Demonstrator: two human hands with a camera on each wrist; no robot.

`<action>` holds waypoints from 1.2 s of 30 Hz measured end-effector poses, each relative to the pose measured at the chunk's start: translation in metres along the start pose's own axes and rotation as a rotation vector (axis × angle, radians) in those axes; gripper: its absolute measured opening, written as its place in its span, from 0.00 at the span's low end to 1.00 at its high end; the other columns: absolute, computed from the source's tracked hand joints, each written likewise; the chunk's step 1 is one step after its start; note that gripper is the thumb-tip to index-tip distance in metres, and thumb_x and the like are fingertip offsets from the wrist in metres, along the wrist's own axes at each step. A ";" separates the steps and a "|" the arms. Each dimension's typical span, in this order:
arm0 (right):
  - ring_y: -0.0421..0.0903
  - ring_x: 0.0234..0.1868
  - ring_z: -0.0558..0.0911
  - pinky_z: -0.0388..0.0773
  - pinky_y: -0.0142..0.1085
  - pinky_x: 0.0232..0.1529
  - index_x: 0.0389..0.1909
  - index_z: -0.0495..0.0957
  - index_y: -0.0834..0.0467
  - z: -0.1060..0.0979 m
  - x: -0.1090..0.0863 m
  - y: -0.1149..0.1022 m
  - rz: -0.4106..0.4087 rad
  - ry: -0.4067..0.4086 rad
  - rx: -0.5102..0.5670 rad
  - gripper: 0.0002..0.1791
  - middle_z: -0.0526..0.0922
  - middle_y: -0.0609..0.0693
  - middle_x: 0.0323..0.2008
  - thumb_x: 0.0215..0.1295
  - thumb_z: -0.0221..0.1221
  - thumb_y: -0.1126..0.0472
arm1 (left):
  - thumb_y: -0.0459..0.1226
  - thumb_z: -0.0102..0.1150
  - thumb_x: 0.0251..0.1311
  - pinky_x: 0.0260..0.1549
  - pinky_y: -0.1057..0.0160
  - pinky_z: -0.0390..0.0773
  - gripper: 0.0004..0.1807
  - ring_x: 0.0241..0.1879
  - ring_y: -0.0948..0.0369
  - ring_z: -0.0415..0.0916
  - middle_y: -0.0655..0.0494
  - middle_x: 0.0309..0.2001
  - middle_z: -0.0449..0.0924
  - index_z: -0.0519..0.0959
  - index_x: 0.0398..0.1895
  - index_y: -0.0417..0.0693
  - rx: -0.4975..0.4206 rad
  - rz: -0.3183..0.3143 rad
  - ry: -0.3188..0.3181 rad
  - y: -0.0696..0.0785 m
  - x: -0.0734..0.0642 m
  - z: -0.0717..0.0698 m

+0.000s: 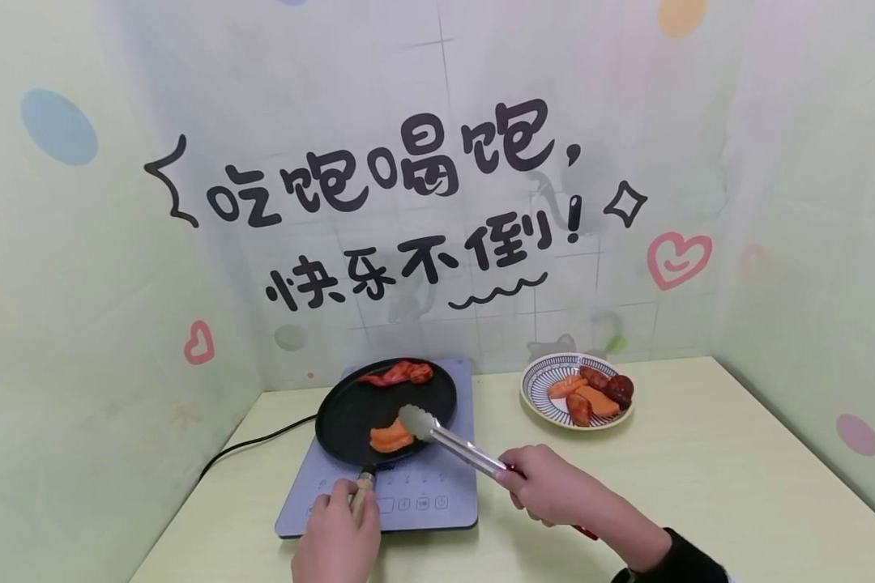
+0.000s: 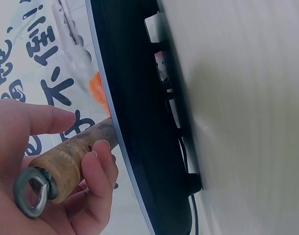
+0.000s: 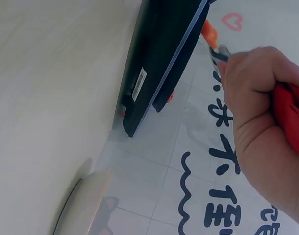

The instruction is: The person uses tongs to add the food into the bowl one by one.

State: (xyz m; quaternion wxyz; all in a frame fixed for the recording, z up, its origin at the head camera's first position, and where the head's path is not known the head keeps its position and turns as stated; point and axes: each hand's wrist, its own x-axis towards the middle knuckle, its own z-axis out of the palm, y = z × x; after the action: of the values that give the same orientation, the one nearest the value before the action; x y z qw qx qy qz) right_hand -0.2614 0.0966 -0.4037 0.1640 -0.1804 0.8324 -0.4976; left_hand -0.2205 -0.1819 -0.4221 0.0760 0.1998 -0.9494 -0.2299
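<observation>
My left hand grips the wooden handle of a black frying pan, its fingers curled round it. A metal ring hangs at the handle's end. My right hand holds metal tongs with red on the grip. The scalloped tip of the tongs meets the right edge of an orange food slice in the pan; whether it pinches the slice I cannot tell. Further back in the pan lies a red, glossy strip of food.
The pan sits on a light purple induction cooker, whose black cord runs left. A patterned plate with several orange and brown-red food pieces stands at the back right. A printed backdrop rises behind the pale table.
</observation>
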 end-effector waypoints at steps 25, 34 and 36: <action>0.43 0.20 0.68 0.66 0.33 0.20 0.54 0.74 0.67 -0.132 -0.052 -0.019 0.056 0.359 -0.185 0.15 0.74 0.50 0.26 0.86 0.49 0.57 | 0.49 0.61 0.72 0.39 0.41 0.82 0.23 0.38 0.46 0.82 0.34 0.51 0.80 0.78 0.59 0.42 0.012 -0.018 -0.019 0.003 0.001 0.000; 0.43 0.20 0.67 0.66 0.34 0.21 0.54 0.71 0.69 -0.161 -0.070 -0.006 0.114 0.346 -0.263 0.16 0.74 0.51 0.28 0.86 0.48 0.57 | 0.49 0.61 0.72 0.36 0.43 0.81 0.23 0.37 0.47 0.80 0.35 0.49 0.80 0.77 0.60 0.42 0.009 -0.027 -0.027 0.003 0.001 0.000; 0.43 0.20 0.67 0.67 0.35 0.21 0.51 0.72 0.69 -0.169 -0.074 0.000 0.140 0.329 -0.287 0.16 0.74 0.50 0.28 0.86 0.48 0.57 | 0.49 0.61 0.72 0.36 0.43 0.80 0.24 0.36 0.47 0.79 0.35 0.50 0.80 0.77 0.60 0.42 0.010 -0.030 -0.031 0.003 0.002 0.000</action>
State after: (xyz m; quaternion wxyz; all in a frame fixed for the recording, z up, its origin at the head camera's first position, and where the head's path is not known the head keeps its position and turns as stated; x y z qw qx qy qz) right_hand -0.2728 0.2605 -0.3205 0.0330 -0.0601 0.9207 -0.3841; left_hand -0.2231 -0.1798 -0.4204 0.0566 0.2106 -0.9486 -0.2293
